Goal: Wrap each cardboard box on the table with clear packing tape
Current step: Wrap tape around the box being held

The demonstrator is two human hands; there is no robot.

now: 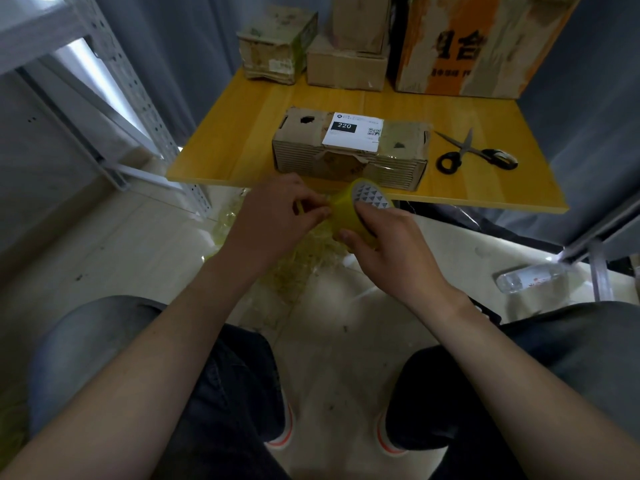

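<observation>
A long cardboard box [349, 157] with a white "220" label lies near the front edge of the yellow table [235, 133]. Just below that edge I hold a yellowish roll of packing tape [349, 209]. My right hand [384, 244] grips the roll from the right, thumb under it. My left hand [280, 209] pinches the tape's loose end at the roll's left side. Both hands are in front of the table, above the floor.
Black-handled scissors [474, 154] lie right of the box. Several more cardboard boxes [346, 60] stand at the table's back, a large orange-printed one [478, 43] at the right. Crumpled used tape [298, 265] and a plastic bottle [530, 277] lie on the floor. A metal shelf frame [131, 81] stands left.
</observation>
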